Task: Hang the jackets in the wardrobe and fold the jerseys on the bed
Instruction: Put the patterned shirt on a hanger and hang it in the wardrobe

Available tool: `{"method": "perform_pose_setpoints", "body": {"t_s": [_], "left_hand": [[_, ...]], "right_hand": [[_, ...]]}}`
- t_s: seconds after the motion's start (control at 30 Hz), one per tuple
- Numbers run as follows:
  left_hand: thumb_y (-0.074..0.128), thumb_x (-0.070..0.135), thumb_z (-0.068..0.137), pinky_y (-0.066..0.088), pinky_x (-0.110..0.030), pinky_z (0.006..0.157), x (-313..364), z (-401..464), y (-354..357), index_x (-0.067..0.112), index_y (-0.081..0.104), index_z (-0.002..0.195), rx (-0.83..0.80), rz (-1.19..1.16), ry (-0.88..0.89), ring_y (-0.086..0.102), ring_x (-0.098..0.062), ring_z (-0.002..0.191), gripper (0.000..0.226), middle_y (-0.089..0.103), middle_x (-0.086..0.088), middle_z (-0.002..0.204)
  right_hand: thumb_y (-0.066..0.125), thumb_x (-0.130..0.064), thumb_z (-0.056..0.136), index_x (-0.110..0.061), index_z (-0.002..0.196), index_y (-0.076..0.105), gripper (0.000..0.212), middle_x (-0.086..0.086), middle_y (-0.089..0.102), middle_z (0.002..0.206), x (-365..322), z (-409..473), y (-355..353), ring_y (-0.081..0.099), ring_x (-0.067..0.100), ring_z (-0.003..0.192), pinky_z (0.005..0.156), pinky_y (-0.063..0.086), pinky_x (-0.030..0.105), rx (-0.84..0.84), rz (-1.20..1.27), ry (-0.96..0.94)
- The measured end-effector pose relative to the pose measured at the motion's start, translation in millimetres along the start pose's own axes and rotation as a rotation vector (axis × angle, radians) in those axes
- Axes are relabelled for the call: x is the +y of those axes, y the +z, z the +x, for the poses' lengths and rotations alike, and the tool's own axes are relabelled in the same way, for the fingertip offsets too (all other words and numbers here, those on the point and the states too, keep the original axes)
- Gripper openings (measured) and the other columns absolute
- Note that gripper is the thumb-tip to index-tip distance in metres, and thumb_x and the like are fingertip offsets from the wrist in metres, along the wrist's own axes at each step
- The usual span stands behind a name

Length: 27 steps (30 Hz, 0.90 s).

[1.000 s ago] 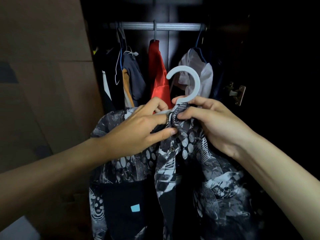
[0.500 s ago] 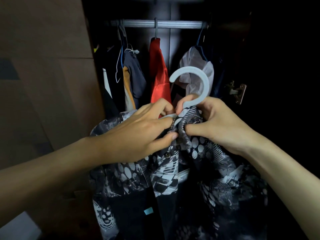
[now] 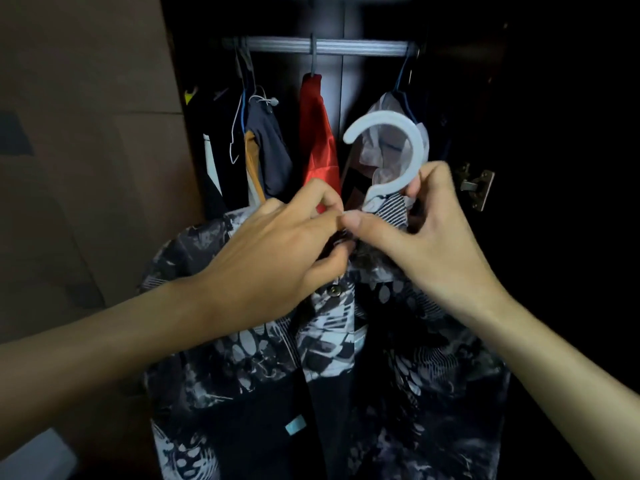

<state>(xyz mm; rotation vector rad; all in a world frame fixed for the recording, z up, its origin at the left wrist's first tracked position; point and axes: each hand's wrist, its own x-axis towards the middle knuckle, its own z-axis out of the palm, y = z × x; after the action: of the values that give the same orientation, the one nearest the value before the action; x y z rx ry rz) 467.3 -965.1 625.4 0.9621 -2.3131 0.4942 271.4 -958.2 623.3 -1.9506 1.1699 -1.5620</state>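
1. You are holding a black-and-white patterned jacket (image 3: pixel 329 341) up in front of the open wardrobe (image 3: pixel 519 98), with its body hanging down between your forearms.
2. Your left hand (image 3: pixel 277 258) is gripping the jacket at the collar, fingers curled into the fabric and the thumb tip meeting them near the neckline.
3. Your right hand (image 3: pixel 426 233) is pinching the collar's other side, thumb pointing left and almost touching your left fingers, while its upper fingers are curling round the stem of the white hanger (image 3: pixel 391 150).
4. The hanger's big rounded hook is standing above the collar, opening toward the left, and is sitting well below the rail (image 3: pixel 329 46), not on it.
5. A round button (image 3: pixel 334 290) is showing on the jacket front just under your left hand, and a small light-blue tag (image 3: pixel 295 425) is showing lower down.
6. On the rail behind, a red garment (image 3: pixel 318 140) is hanging in the middle, a dark blue garment (image 3: pixel 268 143) with an orange strip to its left, and a pale grey garment (image 3: pixel 388 133) to its right behind the hook.
7. A metal hinge (image 3: pixel 476 183) is catching light on the dark wardrobe side at right, and a brown door panel (image 3: pixel 86 133) is filling the left.
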Motion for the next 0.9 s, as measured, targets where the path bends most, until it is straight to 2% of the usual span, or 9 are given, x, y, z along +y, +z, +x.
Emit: {"method": "perform_pose_setpoints", "body": {"t_s": [0.1,0.17,0.27,0.37,0.47,0.57,0.73,0.83,0.9], "left_hand": [[0.041,0.034,0.099,0.042,-0.035,0.072,2.3,1.1,3.7,0.013,0.062,0.099,0.077,0.032,-0.026,0.036,-0.007,0.071,0.03,0.052,0.003,0.111],[0.042,0.032,0.099,0.041,-0.034,0.069,2.4,2.1,6.6,0.01,0.064,0.099,0.126,0.055,-0.043,0.035,-0.007,0.07,0.03,0.055,0.0,0.112],[0.046,0.026,0.099,0.046,-0.037,0.065,0.3,5.8,8.6,0.007,0.063,0.098,0.185,0.091,-0.061,0.048,-0.016,0.068,0.026,0.057,-0.004,0.115],[0.046,0.026,0.101,0.046,-0.034,0.059,-1.8,10.2,8.7,0.006,0.061,0.096,0.21,0.111,-0.066,0.051,-0.019,0.064,0.025,0.056,-0.006,0.116],[0.049,0.028,0.102,0.046,-0.036,0.066,-4.4,13.1,9.9,0.008,0.061,0.098,0.179,0.059,-0.062,0.048,-0.015,0.069,0.023,0.053,-0.002,0.116],[0.052,0.039,0.104,0.041,-0.03,0.071,-7.4,13.5,9.6,0.014,0.061,0.099,0.102,-0.077,-0.076,0.047,-0.009,0.074,0.027,0.047,0.005,0.116],[0.042,0.041,0.105,0.047,-0.035,0.074,-14.2,10.4,10.5,0.016,0.06,0.093,-0.005,-0.295,-0.09,0.053,-0.011,0.085,0.033,0.046,0.013,0.109],[0.046,0.038,0.103,0.045,-0.024,0.077,-20.8,10.0,11.0,0.014,0.065,0.091,-0.017,-0.363,-0.143,0.055,-0.01,0.089,0.032,0.049,0.013,0.106],[0.051,0.037,0.101,0.042,-0.015,0.08,-24.6,10.0,10.9,0.014,0.069,0.092,0.037,-0.348,-0.17,0.056,-0.007,0.091,0.03,0.053,0.011,0.102]], "right_hand": [[0.083,-0.037,0.083,-0.003,0.082,0.047,0.05,0.013,0.057,0.088,8.3,-3.5,5.4,0.058,0.023,0.083,0.077,0.049,0.044,0.114,-0.069,-0.149],[0.082,-0.033,0.085,-0.004,0.079,0.065,0.035,0.005,0.063,0.096,12.7,-4.7,8.4,0.064,0.015,0.094,0.084,0.052,0.036,0.172,-0.054,-0.203],[0.081,-0.033,0.086,-0.025,0.094,0.078,0.011,-0.011,0.066,0.11,8.4,-8.3,15.2,0.064,0.007,0.112,0.094,0.051,0.023,0.17,-0.072,-0.242],[0.081,-0.037,0.087,-0.025,0.088,0.081,0.012,-0.012,0.069,0.113,7.7,-1.7,14.5,0.064,0.004,0.115,0.098,0.052,0.03,0.154,-0.064,-0.159],[0.082,-0.031,0.086,-0.019,0.079,0.082,0.014,-0.009,0.072,0.111,6.6,6.9,11.8,0.066,0.0,0.111,0.102,0.051,0.036,0.073,0.067,-0.005],[0.08,-0.02,0.087,-0.013,0.074,0.081,0.015,-0.01,0.072,0.108,10.5,11.8,11.7,0.07,0.004,0.105,0.103,0.052,0.043,0.022,0.19,0.098],[0.078,-0.008,0.086,-0.006,0.086,0.082,0.005,-0.003,0.074,0.105,22.8,15.2,9.9,0.071,0.019,0.108,0.098,0.056,0.038,-0.012,0.389,0.164],[0.077,-0.007,0.086,-0.006,0.086,0.082,0.004,-0.001,0.074,0.107,28.8,17.0,13.1,0.072,0.015,0.104,0.092,0.055,0.03,-0.022,0.41,0.187],[0.076,-0.008,0.087,-0.005,0.089,0.081,0.006,0.005,0.075,0.112,31.7,18.1,15.2,0.073,0.021,0.105,0.095,0.057,0.035,-0.036,0.424,0.201]]}}
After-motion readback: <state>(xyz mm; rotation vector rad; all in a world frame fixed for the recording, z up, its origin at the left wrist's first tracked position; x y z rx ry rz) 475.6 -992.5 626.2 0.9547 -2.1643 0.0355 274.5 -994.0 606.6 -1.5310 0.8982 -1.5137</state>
